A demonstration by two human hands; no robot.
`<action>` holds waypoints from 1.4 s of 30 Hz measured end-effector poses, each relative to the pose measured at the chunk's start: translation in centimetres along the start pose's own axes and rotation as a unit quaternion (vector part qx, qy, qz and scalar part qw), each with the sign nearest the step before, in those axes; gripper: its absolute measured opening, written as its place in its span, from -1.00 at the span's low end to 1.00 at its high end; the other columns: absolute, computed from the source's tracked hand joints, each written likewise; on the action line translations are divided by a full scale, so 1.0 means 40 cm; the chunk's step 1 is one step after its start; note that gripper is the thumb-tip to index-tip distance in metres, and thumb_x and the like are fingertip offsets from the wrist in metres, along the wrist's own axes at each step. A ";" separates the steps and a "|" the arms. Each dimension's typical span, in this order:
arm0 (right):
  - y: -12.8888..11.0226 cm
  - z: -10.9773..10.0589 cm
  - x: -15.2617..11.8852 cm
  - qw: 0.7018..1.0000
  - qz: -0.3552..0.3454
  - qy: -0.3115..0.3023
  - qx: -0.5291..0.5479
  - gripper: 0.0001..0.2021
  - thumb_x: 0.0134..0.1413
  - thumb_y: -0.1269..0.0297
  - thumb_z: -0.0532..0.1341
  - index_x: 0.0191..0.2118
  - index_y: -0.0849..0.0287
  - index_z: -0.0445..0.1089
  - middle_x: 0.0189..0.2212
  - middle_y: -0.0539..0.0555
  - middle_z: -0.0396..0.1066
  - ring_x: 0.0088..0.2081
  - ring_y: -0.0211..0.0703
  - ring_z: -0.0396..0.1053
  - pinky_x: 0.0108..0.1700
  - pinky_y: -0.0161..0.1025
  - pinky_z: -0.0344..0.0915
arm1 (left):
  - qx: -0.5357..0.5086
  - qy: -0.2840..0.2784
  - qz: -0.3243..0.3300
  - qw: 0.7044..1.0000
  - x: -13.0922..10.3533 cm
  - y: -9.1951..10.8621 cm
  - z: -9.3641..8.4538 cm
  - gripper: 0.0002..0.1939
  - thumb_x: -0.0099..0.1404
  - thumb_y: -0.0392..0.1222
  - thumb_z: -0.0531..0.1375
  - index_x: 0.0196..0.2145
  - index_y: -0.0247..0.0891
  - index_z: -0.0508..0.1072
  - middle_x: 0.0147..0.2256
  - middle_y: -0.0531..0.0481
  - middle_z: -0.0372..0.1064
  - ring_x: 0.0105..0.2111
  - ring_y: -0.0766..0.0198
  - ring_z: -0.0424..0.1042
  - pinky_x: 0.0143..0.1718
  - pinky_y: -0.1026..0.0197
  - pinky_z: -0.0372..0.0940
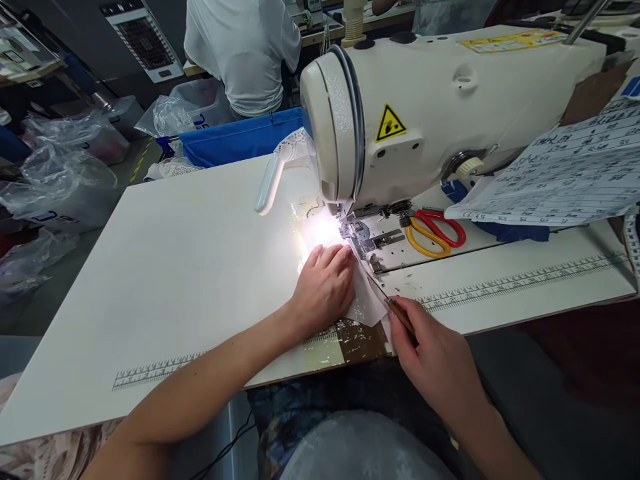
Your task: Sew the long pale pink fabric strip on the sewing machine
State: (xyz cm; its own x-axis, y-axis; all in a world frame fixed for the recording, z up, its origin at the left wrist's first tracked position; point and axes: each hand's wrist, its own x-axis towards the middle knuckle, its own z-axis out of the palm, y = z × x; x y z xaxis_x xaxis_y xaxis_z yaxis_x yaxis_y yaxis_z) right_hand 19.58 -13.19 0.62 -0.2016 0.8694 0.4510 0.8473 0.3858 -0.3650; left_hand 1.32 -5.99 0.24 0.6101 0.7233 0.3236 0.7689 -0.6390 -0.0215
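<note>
Bins under clear plastic (75, 187) stood on the floor, well out to the left of the grips. Coming right, white tabletop (165, 267) ran up to and under the left forearm. Beyond the left hand: white lever (270, 183), and farther off a seated person in a white shirt (245, 53).

Left hand (325, 287) was palm down, fingers together and slightly bent, pressing on white fabric (369, 303). Fingertips were close to the presser foot (350, 230), under the lamp glare. Thumb hidden, so can't tell if it pinched anything. The fabric lay under that hand and spread toward the right-hand grip, near edge angled.

Right hand (440, 363) was closed on the wooden handle of a thin pointed tool (403, 320), no visible gap; its shaft pointed back toward the foot, along the fabric. Just beyond that grip: red-and-yellow scissors (434, 233), on the bed of the sewing machine (425, 120). Farther right, written sheets (560, 167) hung over a printed ruler strip (520, 283).

Handling, as judged: light flat pressure from the left suited thin fabric, fingertips best kept beside the needle path, not in it. Tool wanted a low angle and a gentle touch, since a steep point could have snagged the weave or hit metal.
</note>
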 end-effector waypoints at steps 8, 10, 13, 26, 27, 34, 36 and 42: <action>0.038 -0.021 -0.010 0.998 0.057 -0.012 0.028 -0.79 0.28 0.27 0.01 -0.20 0.17 0.37 -0.50 0.04 0.55 -0.64 -0.23 0.41 -0.65 -0.36 0.22 | 0.013 -0.008 0.008 1.000 -0.006 0.012 -0.004 -0.61 0.38 -0.26 -0.05 0.04 -0.49 0.37 0.07 -0.31 0.35 0.07 -0.03 0.30 0.14 -0.12 0.20; 0.040 -0.020 -0.009 0.997 0.072 -0.019 0.037 -0.79 0.27 0.25 0.01 -0.21 0.15 0.37 -0.52 0.03 0.54 -0.65 -0.22 0.41 -0.66 -0.35 0.23 | 0.012 -0.009 0.014 1.000 -0.007 0.011 -0.004 -0.61 0.38 -0.27 -0.05 0.05 -0.52 0.36 0.07 -0.34 0.34 0.08 -0.04 0.29 0.13 -0.14 0.21; 0.041 -0.018 -0.011 0.996 0.081 -0.025 0.041 -0.80 0.26 0.25 0.02 -0.20 0.13 0.37 -0.50 0.03 0.54 -0.63 -0.20 0.42 -0.65 -0.33 0.23 | 0.013 -0.010 0.014 1.000 -0.008 0.010 -0.002 -0.61 0.38 -0.27 -0.05 0.06 -0.50 0.35 0.08 -0.34 0.33 0.08 -0.04 0.29 0.12 -0.13 0.22; 0.042 -0.015 -0.013 0.997 0.074 -0.019 0.026 -0.79 0.27 0.24 0.01 -0.19 0.13 0.37 -0.50 0.03 0.54 -0.63 -0.20 0.41 -0.63 -0.32 0.23 | 0.018 -0.013 0.015 1.000 -0.011 0.016 -0.003 -0.61 0.41 -0.25 -0.09 0.05 -0.48 0.36 0.07 -0.31 0.34 0.06 0.00 0.30 0.09 -0.07 0.23; 0.042 -0.014 -0.013 0.997 0.072 -0.017 0.024 -0.78 0.27 0.24 0.01 -0.19 0.14 0.37 -0.49 0.04 0.54 -0.64 -0.20 0.41 -0.64 -0.32 0.23 | 0.019 -0.012 0.016 1.000 -0.011 0.016 -0.004 -0.60 0.41 -0.24 -0.09 0.05 -0.50 0.36 0.07 -0.32 0.34 0.06 -0.01 0.31 0.09 -0.05 0.24; 0.043 -0.017 -0.013 0.996 0.076 -0.038 0.041 -0.77 0.27 0.23 0.01 -0.17 0.15 0.37 -0.50 0.05 0.54 -0.62 -0.18 0.44 -0.66 -0.33 0.23 | -0.004 -0.014 0.009 1.000 -0.010 0.016 -0.004 -0.62 0.41 -0.25 -0.08 0.03 -0.50 0.37 0.07 -0.35 0.33 0.06 -0.01 0.30 0.06 -0.06 0.26; 0.045 -0.017 -0.014 0.995 0.076 -0.041 0.041 -0.77 0.26 0.22 0.02 -0.16 0.15 0.38 -0.50 0.06 0.54 -0.62 -0.17 0.44 -0.67 -0.33 0.23 | -0.008 -0.013 0.007 1.000 -0.011 0.016 -0.003 -0.63 0.41 -0.25 -0.07 0.02 -0.47 0.37 0.07 -0.35 0.32 0.07 0.00 0.30 0.06 -0.07 0.26; 0.048 -0.017 -0.024 0.993 0.101 -0.024 0.058 -0.72 0.27 0.16 0.05 -0.04 0.15 0.37 -0.36 0.12 0.59 -0.43 -0.08 0.57 -0.56 -0.32 0.37 | -0.004 -0.025 0.008 1.000 -0.010 0.017 -0.010 -0.66 0.40 -0.24 -0.05 -0.05 -0.45 0.42 0.05 -0.32 0.33 0.05 0.01 0.31 0.08 -0.03 0.25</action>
State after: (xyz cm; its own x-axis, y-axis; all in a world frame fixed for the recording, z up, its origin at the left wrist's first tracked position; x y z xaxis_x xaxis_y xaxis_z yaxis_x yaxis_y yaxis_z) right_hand 21.72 -13.50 0.02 -0.0591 0.9450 0.3216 0.8107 0.2335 -0.5370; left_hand 1.55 -6.82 0.47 0.6319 0.7245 0.2754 0.7569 -0.6533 -0.0181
